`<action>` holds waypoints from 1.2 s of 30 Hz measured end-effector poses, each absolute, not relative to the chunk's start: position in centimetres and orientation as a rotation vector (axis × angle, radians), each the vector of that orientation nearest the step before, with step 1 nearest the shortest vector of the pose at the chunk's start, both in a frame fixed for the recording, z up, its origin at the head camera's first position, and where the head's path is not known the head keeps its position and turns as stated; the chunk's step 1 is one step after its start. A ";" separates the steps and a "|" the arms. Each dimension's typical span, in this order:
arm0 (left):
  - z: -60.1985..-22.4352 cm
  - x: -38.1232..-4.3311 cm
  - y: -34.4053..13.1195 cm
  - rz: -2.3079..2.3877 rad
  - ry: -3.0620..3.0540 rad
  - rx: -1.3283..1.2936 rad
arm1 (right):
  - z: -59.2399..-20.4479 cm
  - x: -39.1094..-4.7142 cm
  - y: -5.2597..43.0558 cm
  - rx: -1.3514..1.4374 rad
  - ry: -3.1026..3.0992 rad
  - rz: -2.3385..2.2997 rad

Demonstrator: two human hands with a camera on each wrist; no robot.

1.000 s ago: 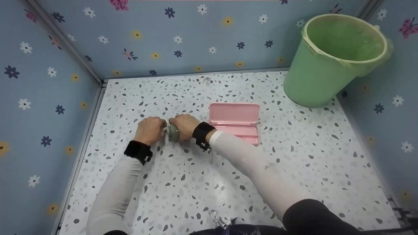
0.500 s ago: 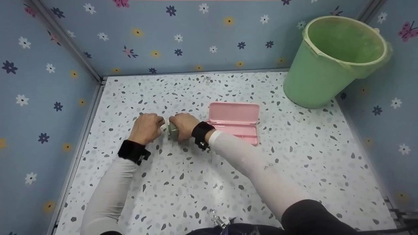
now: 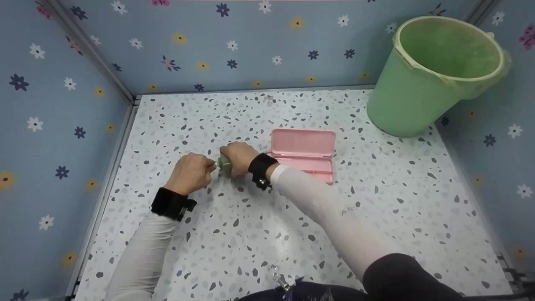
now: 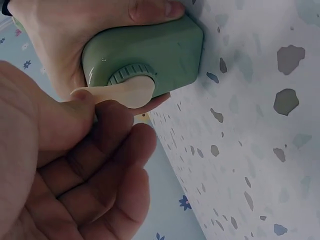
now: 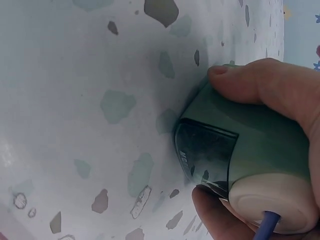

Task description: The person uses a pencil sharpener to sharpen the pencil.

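Observation:
A green hand-crank pencil sharpener (image 4: 175, 55) lies low over the speckled tabletop, gripped round its body by my right hand (image 3: 240, 158). In the left wrist view its cream crank handle (image 4: 137, 91) is pinched between the thumb and index finger of my left hand (image 3: 190, 172), the other fingers loosely curled. A blue pencil (image 5: 268, 226) sticks out of the round cream holder (image 5: 252, 197) at the sharpener's other end, seen in the right wrist view. Beside the holder is a dark see-through shavings drawer (image 5: 207, 155). The pencil's tip is hidden inside.
An open pink pencil case (image 3: 303, 142) lies to the right of the hands, partly covered by the right sleeve. A tall green bin (image 3: 413, 92) stands at the back right. Flowered panels (image 3: 250, 46) wall the table (image 3: 355, 234) behind and at the sides.
My left hand has shifted round with the crank, ending a little lower in the head view. The right hand keeps its grip on the sharpener, and the head view has shifted slightly.

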State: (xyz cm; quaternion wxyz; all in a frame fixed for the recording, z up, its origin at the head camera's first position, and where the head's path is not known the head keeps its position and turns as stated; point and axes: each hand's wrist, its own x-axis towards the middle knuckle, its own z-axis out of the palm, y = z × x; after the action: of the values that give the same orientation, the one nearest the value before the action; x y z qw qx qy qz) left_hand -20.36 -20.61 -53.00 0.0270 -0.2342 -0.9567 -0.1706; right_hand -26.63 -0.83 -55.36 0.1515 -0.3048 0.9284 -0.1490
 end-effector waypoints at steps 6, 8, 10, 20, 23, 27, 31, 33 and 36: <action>-52.3 -20.5 -20.5 -0.499 -3.028 -0.704 | -55.6 -26.8 -1.0 -0.861 2.674 -0.424; -52.1 -20.5 -20.3 -0.483 -3.052 -0.708 | -55.8 -26.8 -0.9 -0.860 2.676 -0.425; -52.1 -20.5 -20.1 -0.475 -3.093 -0.725 | -55.9 -26.8 -0.9 -0.857 2.675 -0.423; -55.1 -21.8 -20.1 -0.662 -3.313 -0.727 | -55.6 -26.8 -0.7 -0.892 2.673 -0.443; -55.6 -22.7 -20.2 -0.711 -3.325 -0.698 | -55.6 -26.8 -0.7 -0.897 2.675 -0.444; -56.0 -23.7 -20.5 -0.712 -3.324 -0.660 | -55.7 -26.9 -0.8 -0.903 2.668 -0.453; -56.3 -24.7 -20.6 -0.644 -3.264 -0.594 | -55.6 -27.1 -0.7 -0.931 2.660 -0.460; -56.3 -25.0 -20.7 -0.621 -3.215 -0.559 | -55.6 -27.2 -0.7 -0.935 2.658 -0.455; -56.1 -25.5 -20.9 -0.622 -3.146 -0.537 | -55.6 -27.2 -0.7 -0.935 2.654 -0.440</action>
State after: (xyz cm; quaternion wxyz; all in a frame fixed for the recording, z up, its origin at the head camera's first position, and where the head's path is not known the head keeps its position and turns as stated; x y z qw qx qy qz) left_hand -25.46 -20.90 -56.11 -0.0551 -0.1649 -0.9660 -0.1911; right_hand -27.18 -0.68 -55.58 0.1464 -0.3248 0.9218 -0.1528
